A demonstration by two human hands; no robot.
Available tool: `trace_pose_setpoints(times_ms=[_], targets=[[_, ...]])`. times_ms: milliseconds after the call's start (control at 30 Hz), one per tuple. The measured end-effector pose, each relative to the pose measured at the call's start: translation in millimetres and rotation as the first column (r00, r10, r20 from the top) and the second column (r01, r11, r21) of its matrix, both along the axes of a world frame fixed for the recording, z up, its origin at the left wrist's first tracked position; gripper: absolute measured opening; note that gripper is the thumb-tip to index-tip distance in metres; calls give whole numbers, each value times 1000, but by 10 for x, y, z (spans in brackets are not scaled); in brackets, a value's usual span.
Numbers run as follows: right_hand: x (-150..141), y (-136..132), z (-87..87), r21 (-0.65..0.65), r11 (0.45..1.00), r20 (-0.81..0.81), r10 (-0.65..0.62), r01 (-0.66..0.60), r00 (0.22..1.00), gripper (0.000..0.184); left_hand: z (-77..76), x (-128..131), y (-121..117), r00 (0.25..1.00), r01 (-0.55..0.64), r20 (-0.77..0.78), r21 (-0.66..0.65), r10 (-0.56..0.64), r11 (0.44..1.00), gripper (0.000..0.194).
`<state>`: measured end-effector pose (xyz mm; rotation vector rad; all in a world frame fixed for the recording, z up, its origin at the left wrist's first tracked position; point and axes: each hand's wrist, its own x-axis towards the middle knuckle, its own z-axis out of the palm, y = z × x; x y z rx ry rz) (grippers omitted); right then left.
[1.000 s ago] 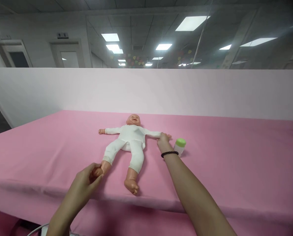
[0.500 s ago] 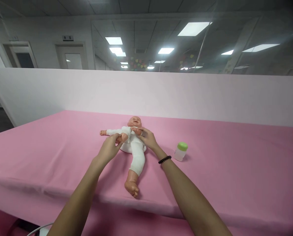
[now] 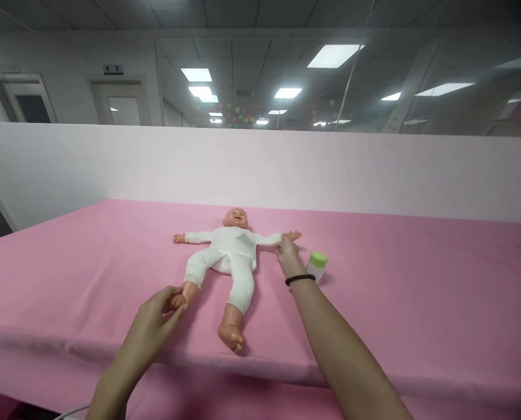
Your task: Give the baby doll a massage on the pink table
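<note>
The white-clothed plastic baby doll (image 3: 234, 242) lies face-up on the pink fabric table cover (image 3: 395, 303); the left hand (image 3: 155, 321) grasps one foot, the right hand (image 3: 290, 258) the opposite forearm. A sideways right wrist could topple the translucent, green-capped bottle (image 3: 318, 261) beside it; uneven pulling could skew the doll.

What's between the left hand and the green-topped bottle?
In the head view, going from the left hand to the green-topped bottle, you cross the doll's legs, pink cloth, then the right wrist with its black bracelet.
</note>
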<state>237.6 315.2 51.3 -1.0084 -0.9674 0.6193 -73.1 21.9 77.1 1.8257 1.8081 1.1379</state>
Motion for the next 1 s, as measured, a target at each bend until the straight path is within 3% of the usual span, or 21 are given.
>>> trace_pose_setpoints(times_ms=[100,167,267,300,333,367,433,533,633,767,833,900,1000], targets=[[-236,-145,225,32,998,21,60,-61,998,46,190,123,330,999,-33,-19,161,37,986,31],[-411,-302,355,116,969,194,191,-216,962,44,286,212,630,999,-16,-33,239,24,971,31],[-594,-526,451,158,859,610,303,-487,733,29,361,308,1004,995,98,-46,259,-89,961,29],[-619,-567,459,152,838,685,293,-523,668,28,378,320,1060,991,129,-47,255,-121,958,29],[-623,-582,460,154,837,707,278,-525,650,28,393,319,1068,989,146,-48,251,-138,957,28],[-608,-571,455,161,851,689,265,-499,674,29,405,304,1027,989,146,-50,246,-138,958,28],[-525,-485,433,160,913,548,234,-375,803,34,403,241,816,994,100,-55,226,-90,969,28],[-311,-299,361,-13,998,231,65,-64,971,42,278,114,349,996,14,-93,151,0,988,27],[-67,-194,238,-241,961,123,-110,137,986,39,10,58,-28,992,-28,-120,104,40,994,27],[160,-205,92,-348,910,199,-162,224,967,41,-253,102,-232,986,-68,-149,84,80,994,33],[195,-219,62,-390,886,255,-159,252,954,47,-204,76,-249,986,-17,-167,49,25,999,38],[175,-221,91,-442,850,306,-158,287,939,60,-16,-35,-207,981,113,-148,-97,-127,989,42],[73,-278,333,-498,797,388,-148,342,910,87,394,-316,56,925,357,0,-344,-380,868,43]])
